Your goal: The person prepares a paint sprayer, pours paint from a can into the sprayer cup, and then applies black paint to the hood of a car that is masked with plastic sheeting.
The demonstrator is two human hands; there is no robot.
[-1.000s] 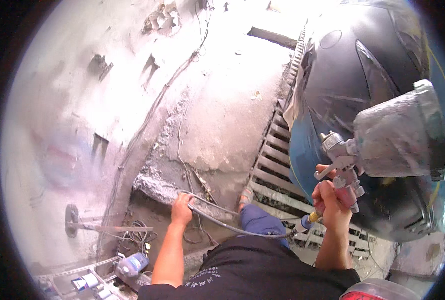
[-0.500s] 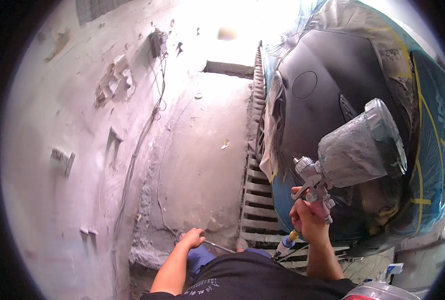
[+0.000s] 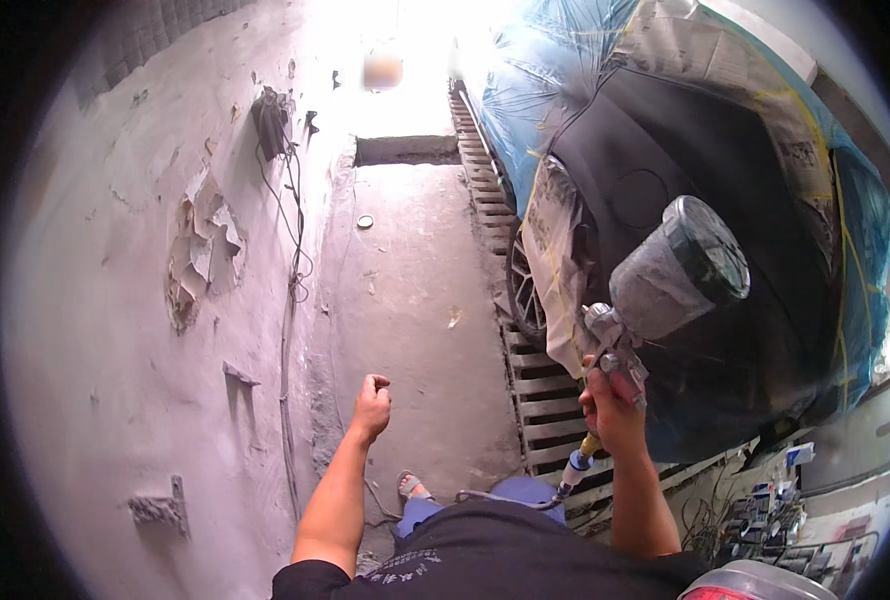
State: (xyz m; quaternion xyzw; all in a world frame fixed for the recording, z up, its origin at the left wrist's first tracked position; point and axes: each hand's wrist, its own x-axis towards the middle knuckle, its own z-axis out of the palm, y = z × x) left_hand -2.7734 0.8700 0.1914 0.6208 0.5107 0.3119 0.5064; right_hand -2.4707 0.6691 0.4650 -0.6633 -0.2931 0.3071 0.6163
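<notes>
My right hand (image 3: 615,412) is wrapped around the grip of a metal spray gun (image 3: 615,340). On top of the gun, a paint-smeared cup (image 3: 677,272) leans to the right. A blue and white fitting (image 3: 577,468) hangs below the grip, joined to an air hose (image 3: 505,496) that runs left across my legs. Beyond the gun stands a dark car body panel (image 3: 695,130) with a round flap outline. My left hand (image 3: 371,405) is raised over the floor at the left, fingers curled, with nothing seen in it.
Blue plastic sheeting (image 3: 530,110) and masking paper (image 3: 555,250) cover parts of the car. A slotted floor grating (image 3: 550,408) runs beside its wheel (image 3: 525,285). Cables (image 3: 290,300) hang along the chipped left wall (image 3: 115,280). Cluttered items (image 3: 765,515) lie at lower right.
My left hand has let go of the air hose and risen forward. The spray gun has shifted slightly left. The view has turned, showing more wheel and floor clutter.
</notes>
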